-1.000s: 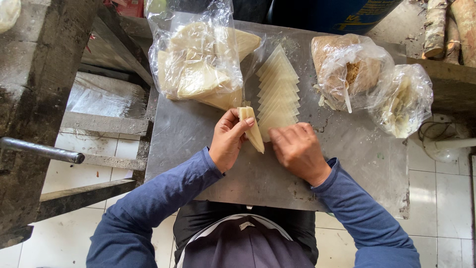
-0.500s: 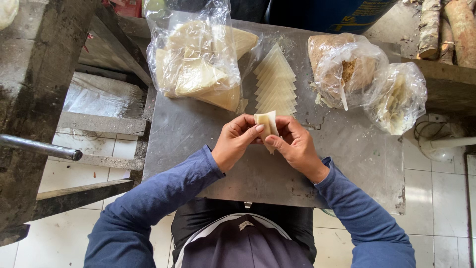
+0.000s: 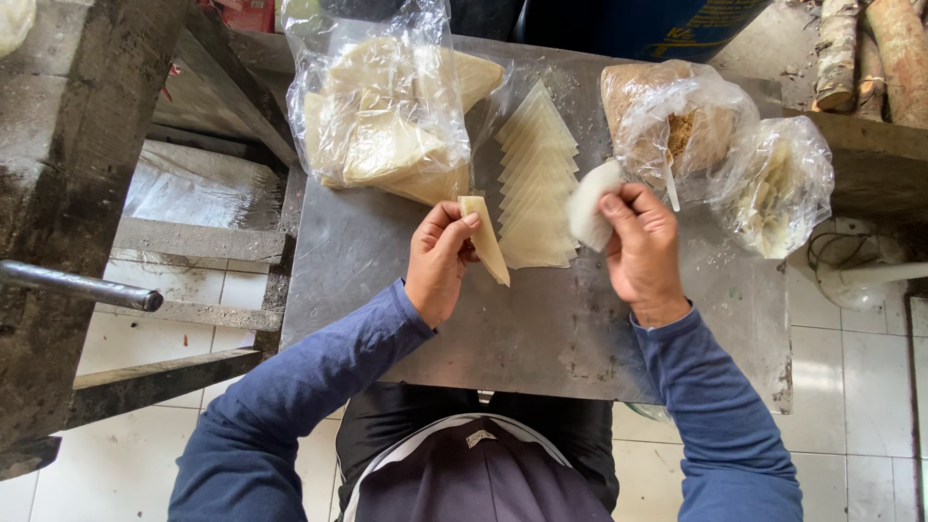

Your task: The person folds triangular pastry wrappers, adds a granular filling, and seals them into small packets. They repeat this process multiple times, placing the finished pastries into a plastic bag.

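Left hand (image 3: 440, 261) pinches a folded pastry cone (image 3: 485, 251) between thumb and fingers, closed on its upper edge. Cone: pale cream, thin dough sheet folded to a narrow triangle, wide end up at the fingertips, point hanging down toward the person, held just above the metal table (image 3: 541, 329). Surface smooth, edges crisp, slightly darker along the fold.

Right hand (image 3: 638, 246) closed on a separate pale wrapper sheet (image 3: 592, 203), whiter and blurred, held up beside the stack; exact shape cannot be told.

Between the hands, on the table: stack of cut wrappers (image 3: 536, 188), fanned in overlapping triangular layers, point away from the person. Behind the left hand, a clear plastic bag of folded triangles (image 3: 387, 116), same cream colour. Behind the right hand, a bag of brownish crumbly filling (image 3: 677, 121) with a white spoon handle sticking out, and further right another clear bag (image 3: 778, 188), contents pale, unclear.
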